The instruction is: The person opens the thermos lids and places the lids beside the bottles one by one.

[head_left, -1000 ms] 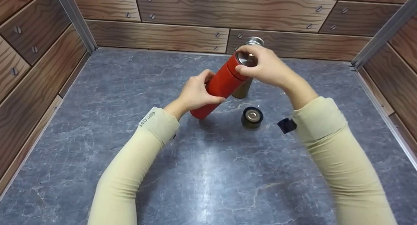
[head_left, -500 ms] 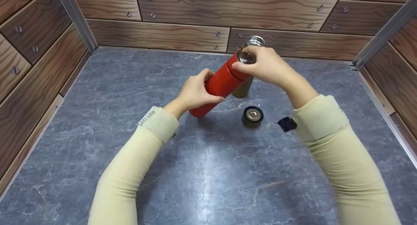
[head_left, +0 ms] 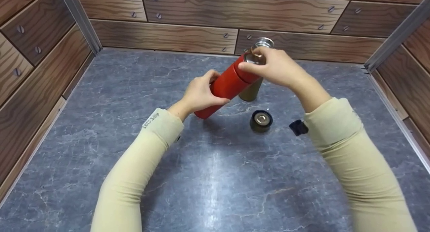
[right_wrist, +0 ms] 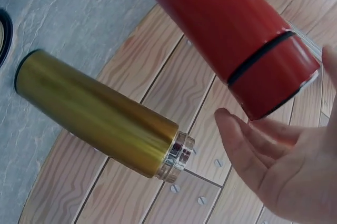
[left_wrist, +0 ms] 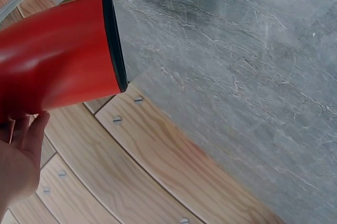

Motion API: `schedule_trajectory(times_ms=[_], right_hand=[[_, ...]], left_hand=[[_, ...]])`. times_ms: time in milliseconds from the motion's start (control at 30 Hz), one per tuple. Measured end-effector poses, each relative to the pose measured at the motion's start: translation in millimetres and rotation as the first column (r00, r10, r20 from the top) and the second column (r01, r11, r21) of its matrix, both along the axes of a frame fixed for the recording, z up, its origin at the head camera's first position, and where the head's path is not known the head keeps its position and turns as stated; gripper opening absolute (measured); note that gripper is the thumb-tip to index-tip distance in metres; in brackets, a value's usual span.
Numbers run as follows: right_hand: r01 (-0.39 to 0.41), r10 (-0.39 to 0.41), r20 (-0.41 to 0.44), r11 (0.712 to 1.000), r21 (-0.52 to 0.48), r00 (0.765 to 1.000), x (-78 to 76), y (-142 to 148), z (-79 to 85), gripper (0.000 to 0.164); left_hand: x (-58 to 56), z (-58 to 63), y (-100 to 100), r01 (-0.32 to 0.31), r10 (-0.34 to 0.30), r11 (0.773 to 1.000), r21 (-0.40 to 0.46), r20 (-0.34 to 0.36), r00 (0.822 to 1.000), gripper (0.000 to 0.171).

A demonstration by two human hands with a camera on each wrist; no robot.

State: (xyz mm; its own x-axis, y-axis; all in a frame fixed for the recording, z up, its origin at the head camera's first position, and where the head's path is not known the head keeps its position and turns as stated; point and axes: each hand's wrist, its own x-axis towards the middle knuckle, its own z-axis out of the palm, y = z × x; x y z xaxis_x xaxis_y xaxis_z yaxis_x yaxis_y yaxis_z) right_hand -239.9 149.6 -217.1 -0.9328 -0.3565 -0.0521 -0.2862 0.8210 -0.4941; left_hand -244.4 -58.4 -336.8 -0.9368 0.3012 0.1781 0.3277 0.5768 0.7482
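A red thermos flask (head_left: pixel 225 90) is held tilted above the table, its capped end up and to the right. My left hand (head_left: pixel 201 94) grips its body, thumb across the front. At the upper end my right hand (head_left: pixel 280 68) holds the red cap (right_wrist: pixel 276 77) between thumb and fingers. The cap sits on the flask, with a dark seam below it. Just behind stands a gold-olive flask (right_wrist: pixel 100 113) with its silver neck (head_left: pixel 264 42) uncovered. Nearer me, a dark round lid (head_left: pixel 261 120) lies on the table with its inner side up.
The grey marbled table (head_left: pixel 134 74) is bounded by wood-patterned walls (head_left: pixel 188 35) at the back and both sides. A small black piece (head_left: pixel 298 127) shows beside the right sleeve's cuff.
My right thumb has shifted a little up and left around the cap. The red flask's lower end has moved slightly left and up.
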Motion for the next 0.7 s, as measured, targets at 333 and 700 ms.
schedule_trajectory(times_ms=[333, 700], right_hand=[[-0.125, 0.125, -0.024, 0.992, 0.005, 0.992, -4.6, 4.0, -2.2, 0.055], [-0.043, 0.043, 0.011, 0.999, 0.006, 0.999, -2.2, 0.9, 1.2, 0.076]], left_hand=[[-0.6, 0.7, -1.1, -0.01, 0.011, 0.999, -0.051, 0.013, 1.0, 0.06], [-1.4, -1.1, -1.5, -0.032, 0.032, 0.998, -0.061, -0.007, 0.999, 0.062]])
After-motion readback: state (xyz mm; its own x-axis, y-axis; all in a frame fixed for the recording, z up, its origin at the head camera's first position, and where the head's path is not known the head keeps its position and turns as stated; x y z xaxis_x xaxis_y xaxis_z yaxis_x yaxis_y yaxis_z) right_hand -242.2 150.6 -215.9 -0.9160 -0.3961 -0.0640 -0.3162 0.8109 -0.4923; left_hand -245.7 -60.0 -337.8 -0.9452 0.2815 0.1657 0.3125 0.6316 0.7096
